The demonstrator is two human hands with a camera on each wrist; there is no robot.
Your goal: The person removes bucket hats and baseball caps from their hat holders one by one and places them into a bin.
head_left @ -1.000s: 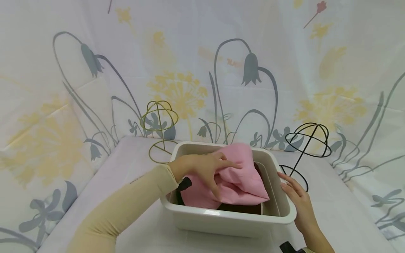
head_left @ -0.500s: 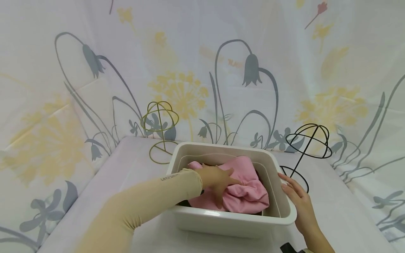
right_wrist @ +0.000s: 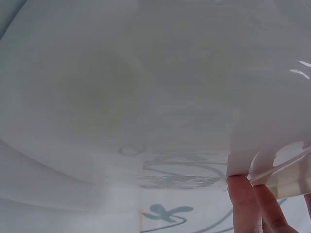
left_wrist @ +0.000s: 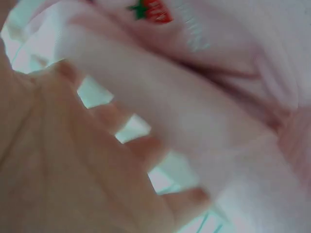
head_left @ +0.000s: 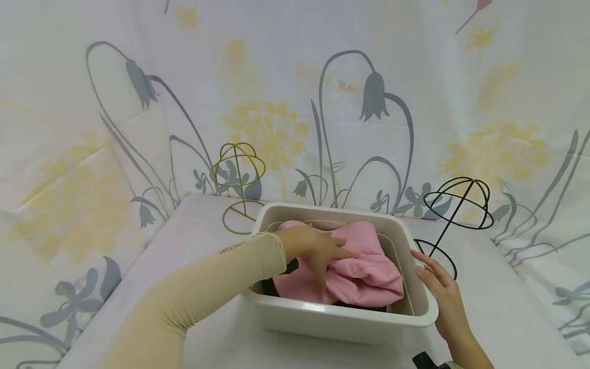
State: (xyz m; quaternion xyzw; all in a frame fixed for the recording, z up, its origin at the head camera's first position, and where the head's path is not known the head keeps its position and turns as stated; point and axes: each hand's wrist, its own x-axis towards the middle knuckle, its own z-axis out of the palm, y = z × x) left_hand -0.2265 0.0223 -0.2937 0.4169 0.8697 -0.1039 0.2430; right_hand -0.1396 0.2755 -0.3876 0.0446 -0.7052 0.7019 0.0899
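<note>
A soft pink cloth item (head_left: pixel 369 279) lies crumpled inside a white plastic bin (head_left: pixel 318 325). Spread over its left part, my left hand (head_left: pixel 315 248) touches it with extended fingers. In the left wrist view, the fingertips disappear at the edge of the pink cloth (left_wrist: pixel 160 97), which bears a red strawberry patch (left_wrist: pixel 158 12) and white lettering. Something dark shows beneath the cloth, mostly hidden. My right hand (head_left: pixel 444 300) rests at the bin's right rim, thumb and fingers fairly straight. Up close in the right wrist view, its fingertips (right_wrist: pixel 241 191) meet the bin's glossy outer wall.
Behind the bin's left corner stands a gold wire stand (head_left: pixel 238 179) with a domed top. A similar black wire stand (head_left: pixel 454 215) leans beyond its right side. The white table surface (head_left: pixel 203 246) meets a flower-printed curtain (head_left: pixel 295 102) at the back and sides.
The pink cloth stood higher a second ago and has sunk into the bin under my left hand, which moved down and inward. My right hand stays on the rim. The view has shifted slightly.
</note>
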